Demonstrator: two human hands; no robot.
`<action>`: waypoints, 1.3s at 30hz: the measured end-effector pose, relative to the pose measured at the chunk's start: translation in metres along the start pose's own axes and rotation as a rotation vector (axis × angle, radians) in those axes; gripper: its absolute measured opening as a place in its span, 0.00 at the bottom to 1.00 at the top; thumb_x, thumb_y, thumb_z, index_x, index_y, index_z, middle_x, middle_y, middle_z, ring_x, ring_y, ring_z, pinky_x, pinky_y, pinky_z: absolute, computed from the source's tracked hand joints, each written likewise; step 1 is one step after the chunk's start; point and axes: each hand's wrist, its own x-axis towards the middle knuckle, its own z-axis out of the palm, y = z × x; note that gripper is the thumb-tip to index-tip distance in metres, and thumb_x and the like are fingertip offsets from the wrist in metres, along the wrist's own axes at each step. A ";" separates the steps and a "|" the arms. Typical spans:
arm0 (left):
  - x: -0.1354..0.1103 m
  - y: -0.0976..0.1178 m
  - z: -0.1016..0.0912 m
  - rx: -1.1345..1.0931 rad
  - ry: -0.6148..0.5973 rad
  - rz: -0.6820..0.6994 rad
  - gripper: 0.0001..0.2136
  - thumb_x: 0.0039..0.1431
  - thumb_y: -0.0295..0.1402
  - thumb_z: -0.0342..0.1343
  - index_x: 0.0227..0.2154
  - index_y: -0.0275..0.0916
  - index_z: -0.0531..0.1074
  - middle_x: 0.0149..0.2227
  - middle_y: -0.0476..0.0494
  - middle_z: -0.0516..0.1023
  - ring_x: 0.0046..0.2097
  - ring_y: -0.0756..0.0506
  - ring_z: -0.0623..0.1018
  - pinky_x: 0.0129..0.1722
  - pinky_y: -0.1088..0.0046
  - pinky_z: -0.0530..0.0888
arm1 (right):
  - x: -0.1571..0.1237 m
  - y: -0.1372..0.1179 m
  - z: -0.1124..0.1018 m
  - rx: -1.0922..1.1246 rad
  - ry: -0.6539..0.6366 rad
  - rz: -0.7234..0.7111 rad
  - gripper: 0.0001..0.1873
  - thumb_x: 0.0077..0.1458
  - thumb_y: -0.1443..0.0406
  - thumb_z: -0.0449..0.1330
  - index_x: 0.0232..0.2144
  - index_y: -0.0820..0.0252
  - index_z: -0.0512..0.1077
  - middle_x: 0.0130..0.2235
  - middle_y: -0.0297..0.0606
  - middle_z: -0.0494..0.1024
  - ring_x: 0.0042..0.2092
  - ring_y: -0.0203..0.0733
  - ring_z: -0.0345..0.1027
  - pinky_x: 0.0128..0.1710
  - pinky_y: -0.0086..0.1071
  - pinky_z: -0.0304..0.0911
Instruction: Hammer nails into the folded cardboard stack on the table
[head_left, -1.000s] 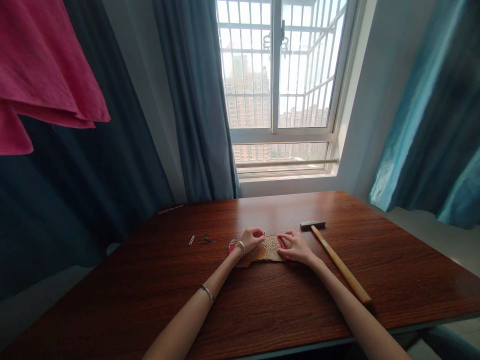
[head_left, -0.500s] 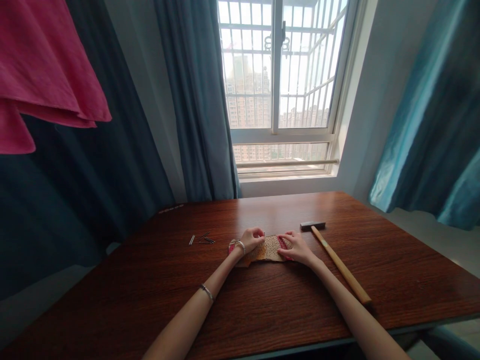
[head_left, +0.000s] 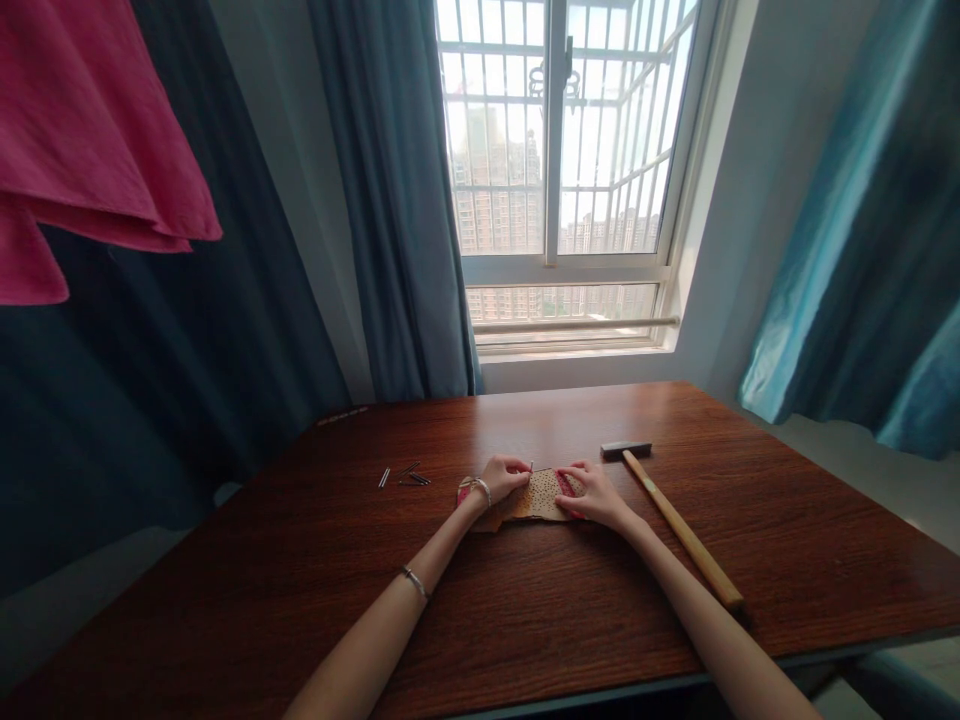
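Note:
A flat piece of cardboard, tan with many small dark holes or dots and pink and orange parts, lies on the table in front of me. My left hand is over its left part, thumb and fingers pinched around a thin nail that stands up near the far edge. My right hand rests on the cardboard's pink right end, thumb and fingers spread apart. Left of my hands lie several loose nails and a pair of light ones. The hands hide both ends of the cardboard.
A hammer with a wooden handle lies right of my right hand, its dark head toward the window. The brown wooden table ends near me at its front edge. Blue curtains and a pink cloth hang around the barred window.
The nail in my left fingers shows a little more above the cardboard and has shifted slightly right. My right hand has stayed in place.

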 end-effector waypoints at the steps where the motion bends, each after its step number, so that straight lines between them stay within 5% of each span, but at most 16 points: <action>1: 0.000 0.000 0.000 0.005 0.000 -0.005 0.11 0.45 0.34 0.53 0.29 0.34 0.76 0.26 0.46 0.76 0.29 0.49 0.73 0.27 0.77 0.67 | 0.000 0.000 0.000 0.006 0.005 -0.004 0.31 0.37 0.50 0.62 0.46 0.53 0.70 0.47 0.41 0.66 0.47 0.46 0.60 0.48 0.39 0.55; 5: 0.000 0.000 -0.001 0.000 -0.003 0.002 0.11 0.45 0.35 0.54 0.28 0.33 0.76 0.25 0.46 0.76 0.28 0.49 0.72 0.26 0.78 0.66 | 0.001 -0.003 -0.008 0.111 0.014 -0.022 0.28 0.40 0.53 0.61 0.44 0.57 0.70 0.44 0.41 0.69 0.44 0.45 0.63 0.46 0.37 0.58; 8: 0.000 -0.001 0.000 -0.012 -0.006 -0.002 0.11 0.45 0.35 0.54 0.27 0.33 0.76 0.25 0.45 0.77 0.28 0.49 0.72 0.26 0.78 0.66 | -0.002 0.001 -0.031 0.153 0.140 0.053 0.21 0.49 0.57 0.53 0.44 0.59 0.69 0.42 0.41 0.71 0.39 0.42 0.66 0.40 0.35 0.62; 12: 0.000 0.000 0.000 -0.014 0.000 -0.012 0.11 0.45 0.36 0.54 0.27 0.33 0.76 0.25 0.45 0.77 0.28 0.50 0.72 0.26 0.78 0.66 | -0.020 0.021 -0.069 -0.188 0.355 0.211 0.17 0.52 0.62 0.49 0.42 0.59 0.69 0.42 0.46 0.71 0.43 0.46 0.65 0.44 0.37 0.58; 17: 0.000 0.001 0.000 -0.018 -0.004 -0.015 0.11 0.45 0.36 0.54 0.27 0.33 0.76 0.24 0.45 0.76 0.27 0.50 0.72 0.25 0.78 0.65 | -0.046 0.044 -0.086 -0.485 0.137 0.465 0.24 0.48 0.54 0.53 0.44 0.62 0.65 0.37 0.51 0.71 0.38 0.52 0.68 0.36 0.39 0.59; 27: -0.001 0.002 -0.001 0.004 0.003 -0.024 0.10 0.45 0.34 0.54 0.26 0.33 0.76 0.24 0.46 0.76 0.28 0.49 0.72 0.26 0.78 0.66 | -0.049 0.040 -0.069 -0.660 0.028 0.459 0.15 0.55 0.62 0.44 0.37 0.66 0.66 0.36 0.53 0.70 0.36 0.50 0.68 0.33 0.37 0.59; 34: -0.001 0.002 -0.001 -0.022 0.000 -0.005 0.10 0.44 0.35 0.54 0.26 0.33 0.76 0.25 0.45 0.76 0.27 0.49 0.72 0.26 0.78 0.66 | -0.043 0.032 -0.082 -0.443 0.102 0.388 0.16 0.56 0.60 0.42 0.38 0.63 0.64 0.35 0.47 0.68 0.31 0.43 0.67 0.31 0.35 0.58; 39: -0.001 -0.001 0.000 -0.008 0.012 -0.004 0.11 0.45 0.35 0.54 0.26 0.33 0.76 0.25 0.46 0.76 0.27 0.50 0.72 0.26 0.78 0.66 | -0.023 0.001 -0.089 0.183 0.083 0.395 0.14 0.54 0.58 0.45 0.29 0.61 0.64 0.27 0.37 0.68 0.24 0.34 0.62 0.21 0.27 0.56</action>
